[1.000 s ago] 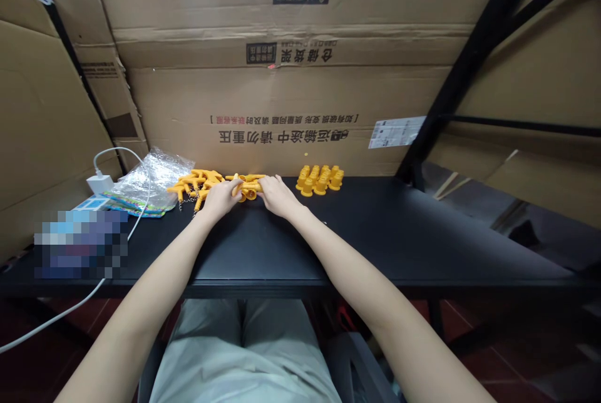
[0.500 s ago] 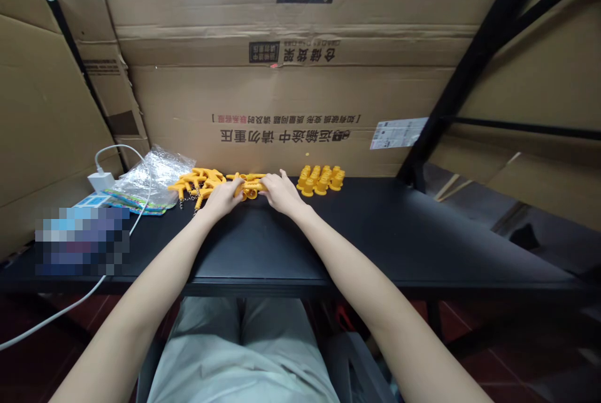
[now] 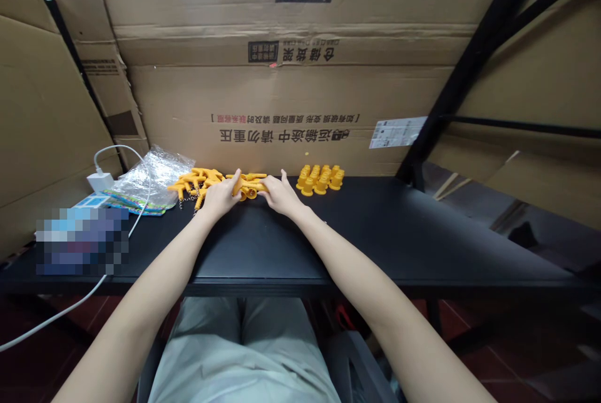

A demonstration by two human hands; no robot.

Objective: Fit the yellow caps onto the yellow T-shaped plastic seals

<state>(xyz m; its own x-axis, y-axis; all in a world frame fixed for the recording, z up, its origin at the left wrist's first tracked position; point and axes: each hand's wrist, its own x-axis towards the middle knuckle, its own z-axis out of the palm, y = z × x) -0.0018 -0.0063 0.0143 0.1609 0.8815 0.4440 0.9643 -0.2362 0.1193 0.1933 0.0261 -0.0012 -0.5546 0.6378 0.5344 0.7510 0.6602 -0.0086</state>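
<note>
Between both hands, a slim yellow plastic part is held roughly level just above the black table. My left hand is closed on its left end, thumb pointing up and away. Fingers of my right hand pinch the other end. Behind and below the held part lie more yellow pieces, some with round openings, partly hidden by the hands. Left of my left hand is a heap of branched yellow parts with small metal chains. To the right of my right hand, several yellow flanged caps stand grouped upright.
Clear plastic bags lie at the left, beside a white charger with a cable running over the table edge. A blurred-out blue item is at front left. Cardboard walls the back; a black post rises at right.
My left thumb has tilted up slightly on the held yellow part. Both hands otherwise stay in nearly the same place.
</note>
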